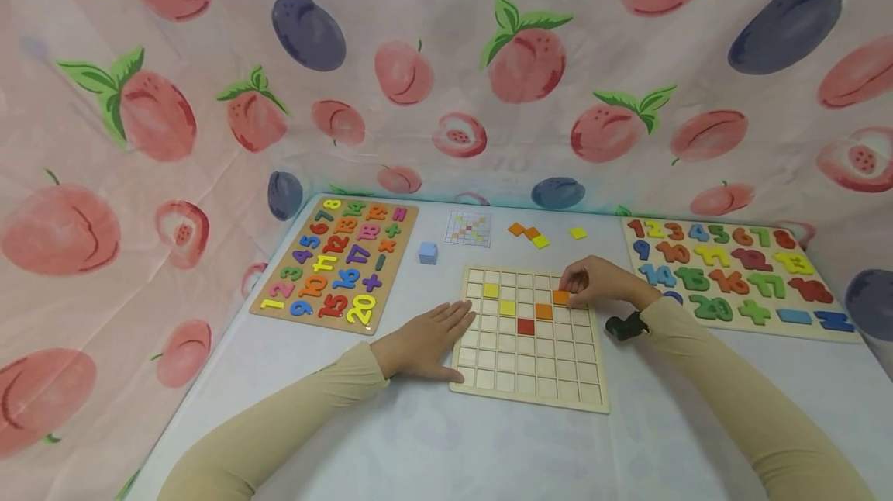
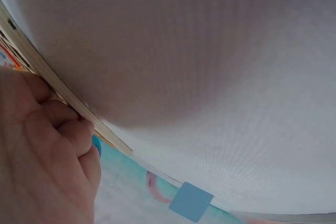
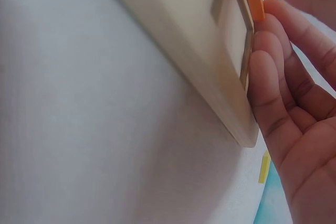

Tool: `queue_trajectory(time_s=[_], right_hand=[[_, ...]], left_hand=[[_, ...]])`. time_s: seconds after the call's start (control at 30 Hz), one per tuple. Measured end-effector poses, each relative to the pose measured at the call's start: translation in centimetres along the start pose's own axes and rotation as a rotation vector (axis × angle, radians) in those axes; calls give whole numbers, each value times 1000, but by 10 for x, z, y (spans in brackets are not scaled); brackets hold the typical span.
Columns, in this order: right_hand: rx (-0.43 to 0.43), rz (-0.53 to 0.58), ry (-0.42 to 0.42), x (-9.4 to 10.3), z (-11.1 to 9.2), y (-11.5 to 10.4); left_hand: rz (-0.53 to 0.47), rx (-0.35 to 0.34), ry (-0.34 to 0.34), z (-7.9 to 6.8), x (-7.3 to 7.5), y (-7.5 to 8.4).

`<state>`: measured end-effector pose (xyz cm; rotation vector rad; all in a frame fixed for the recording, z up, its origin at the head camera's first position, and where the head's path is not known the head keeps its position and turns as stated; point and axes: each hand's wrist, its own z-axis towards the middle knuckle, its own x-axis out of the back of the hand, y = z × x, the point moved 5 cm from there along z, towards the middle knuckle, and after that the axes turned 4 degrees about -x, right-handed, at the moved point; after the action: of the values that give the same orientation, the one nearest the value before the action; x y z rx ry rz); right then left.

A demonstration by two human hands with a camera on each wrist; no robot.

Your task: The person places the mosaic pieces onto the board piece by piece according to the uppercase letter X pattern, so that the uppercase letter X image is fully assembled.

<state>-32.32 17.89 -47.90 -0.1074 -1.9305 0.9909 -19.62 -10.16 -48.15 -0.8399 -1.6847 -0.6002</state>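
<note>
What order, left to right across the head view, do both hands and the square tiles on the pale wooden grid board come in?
Left hand, yellow square tile, second yellow square tile, red square tile, orange square tile, second orange square tile, right hand pinching that last tile.

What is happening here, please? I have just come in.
A person's right hand holds an orange tile near the far right corner of the board, while the left hand rests at its left edge. Two yellow tiles, one red tile and another orange tile sit on it. Four loose tiles lie beyond the board.
</note>
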Motion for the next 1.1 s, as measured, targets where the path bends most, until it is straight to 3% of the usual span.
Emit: queue_trajectory(time_s=[0.87,1.1], right_hand=[[-6,-10,-15,3,5,3],[23,73,-68,8,4,8]], left_hand=[[0,5,6,1,-2,-2],[6,0,3,2,-3,-1]])
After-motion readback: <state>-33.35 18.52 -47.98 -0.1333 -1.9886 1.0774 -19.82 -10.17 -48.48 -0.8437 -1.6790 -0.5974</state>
